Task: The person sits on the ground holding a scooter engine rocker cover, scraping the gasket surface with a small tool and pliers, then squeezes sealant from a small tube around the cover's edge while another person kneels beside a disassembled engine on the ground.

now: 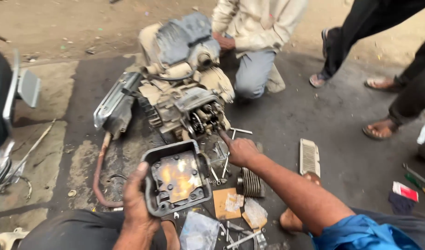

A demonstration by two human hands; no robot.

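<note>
On an oil-stained patch of ground, the left hand [137,203] grips a dark metal engine cover [178,178] by its near-left edge, fingers wrapped around the rim, hollow side facing up, its long axis running from the person toward the engine [184,99]. The right hand [241,150] reaches to the engine's exposed gears, index finger extended, the other fingers curled. A second person [256,32] crouches behind.

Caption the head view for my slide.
Left hand holds an engine cover; right hand pokes a tool at the stripped engine.
</note>
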